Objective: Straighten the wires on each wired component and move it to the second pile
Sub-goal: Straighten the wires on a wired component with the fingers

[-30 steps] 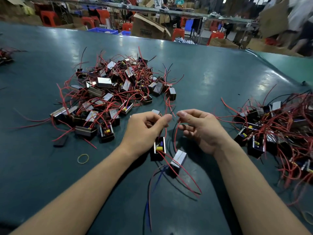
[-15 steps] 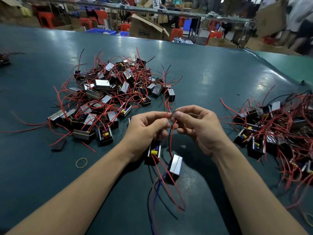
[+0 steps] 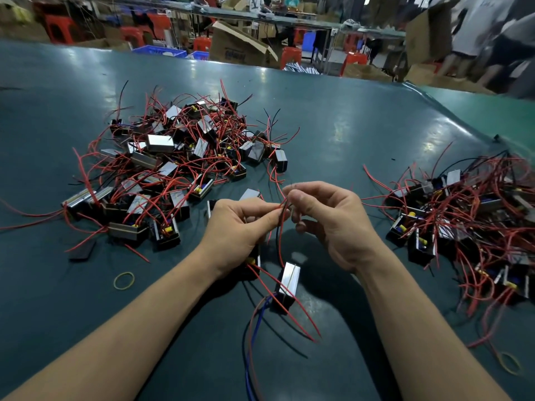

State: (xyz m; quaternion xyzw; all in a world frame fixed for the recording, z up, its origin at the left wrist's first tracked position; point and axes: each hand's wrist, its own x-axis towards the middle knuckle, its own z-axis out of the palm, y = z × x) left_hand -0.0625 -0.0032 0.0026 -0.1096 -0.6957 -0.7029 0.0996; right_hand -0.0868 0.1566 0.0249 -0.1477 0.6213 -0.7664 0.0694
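My left hand (image 3: 240, 224) and my right hand (image 3: 330, 221) meet at the middle of the green table (image 3: 333, 134), both pinching thin red wires (image 3: 280, 238) between thumb and forefinger. The wires hang down to a small black component with a silver plate (image 3: 288, 280) that dangles just above the table. A second black component with a yellow part (image 3: 254, 263) sits partly hidden under my left wrist. A large tangled pile of wired components (image 3: 173, 160) lies to the left. A second pile (image 3: 469, 215) lies at the right.
A yellow rubber band (image 3: 124, 280) lies left of my left forearm, another rubber band (image 3: 509, 363) at the lower right. A dark flat piece (image 3: 82, 251) sits near the left pile. Cardboard boxes (image 3: 240, 44), red stools and people stand beyond the table's far edge.
My hands have come closer together and risen slightly, and the fingertips now work the wires at one spot. The silver-plated component has swung a little under them.
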